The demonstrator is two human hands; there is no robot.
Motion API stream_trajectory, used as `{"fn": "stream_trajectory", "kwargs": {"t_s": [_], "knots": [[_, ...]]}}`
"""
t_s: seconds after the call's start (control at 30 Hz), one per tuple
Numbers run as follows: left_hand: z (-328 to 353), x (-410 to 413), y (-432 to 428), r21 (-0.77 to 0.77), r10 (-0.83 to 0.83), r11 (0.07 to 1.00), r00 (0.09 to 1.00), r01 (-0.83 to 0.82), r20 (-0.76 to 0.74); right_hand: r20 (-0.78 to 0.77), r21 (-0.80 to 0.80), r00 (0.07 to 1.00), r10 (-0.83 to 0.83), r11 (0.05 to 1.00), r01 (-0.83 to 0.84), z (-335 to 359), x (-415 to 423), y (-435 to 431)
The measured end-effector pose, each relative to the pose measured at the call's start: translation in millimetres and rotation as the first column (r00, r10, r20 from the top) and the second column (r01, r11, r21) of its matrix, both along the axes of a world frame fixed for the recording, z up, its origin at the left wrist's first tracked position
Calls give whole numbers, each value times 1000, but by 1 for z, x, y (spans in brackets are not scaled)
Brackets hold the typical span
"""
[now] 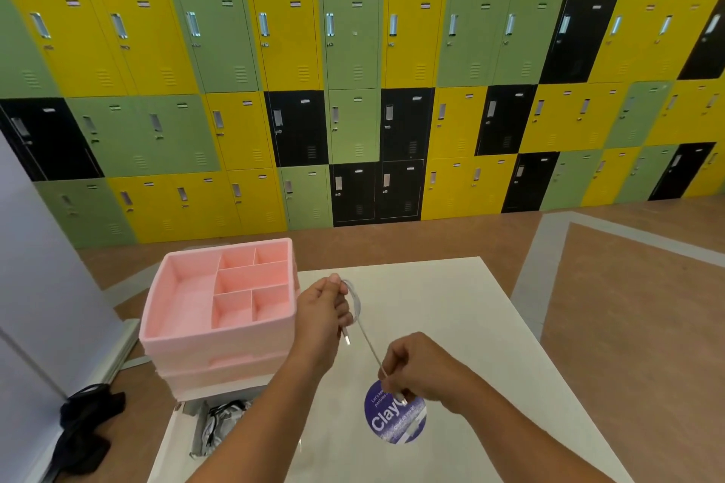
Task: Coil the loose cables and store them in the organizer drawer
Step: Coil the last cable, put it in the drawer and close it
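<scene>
Cable, thin and pale, stretches above the desk between two hands. Left hand pinches a small loop, a plug end dangling below it. Right hand pinches the other end over a round blue sticker. Pink organizer with open compartments sits just left.

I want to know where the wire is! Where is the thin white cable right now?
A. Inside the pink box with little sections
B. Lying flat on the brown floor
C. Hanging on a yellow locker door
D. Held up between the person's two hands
D: the thin white cable runs from the left hand down to the right hand, above the white table; the pink plastic organizer tray holds nothing visible.
</scene>
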State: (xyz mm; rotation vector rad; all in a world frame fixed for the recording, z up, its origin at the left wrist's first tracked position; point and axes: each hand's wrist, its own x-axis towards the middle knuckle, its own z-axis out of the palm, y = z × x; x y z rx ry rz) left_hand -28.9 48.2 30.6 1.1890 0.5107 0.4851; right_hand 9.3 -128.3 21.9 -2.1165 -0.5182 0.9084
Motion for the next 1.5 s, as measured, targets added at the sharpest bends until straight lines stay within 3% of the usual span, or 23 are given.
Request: {"fn": "stream_trajectory", "kwargs": {"t_s": [0.1, 0.3, 0.5, 0.63, 0.83, 0.97, 1.17, 1.33, 1.43, 1.5], "knots": [[-3, -2, -5, -67, -8, 998, 1000, 9, 15, 83, -75, 992, 96, 993, -90, 3, 3, 8], [1, -1, -12, -134, -22, 991, 998, 30, 61, 143, 108, 990, 16, 994, -32, 15, 0, 18], [-1, -6, -8, -302, 4, 953, 993, 33, 121, 202, 20, 979, 13, 1000, -17, 3, 6, 7], [-1, -5, -13, -460, 7, 886, 989, 64, 150, 116, 89, 993, -11, 996, 1, -4, 3, 5], [6, -3, -20, -520, -6, 851, 992, 72, 128, 0, 212, 996, -92, 973, 90, -9, -1, 9], [5, -3, -24, -454, -41, 887, 994, 84, 103, -129, 391, 978, -165, 898, 203, -1, -7, 19], [7, -14, -21, -307, -204, 931, 979, 197, 9, -131, 445, 922, -364, 810, 383, 10, -2, 21], [1, -25, -11, -249, -333, 924, 931, 290, -151, -23, 381, 926, -378, 853, 357, 18, 6, 12], [-1, -25, -6, -25, -315, 945, 887, 326, -339, 98, 285, 953, -288, 925, 250, 20, 10, 6], [-3, -25, -3, 161, -306, 899, 848, 407, -433, 148, 227, 961, -236, 953, 199, 20, 11, 4]]}}
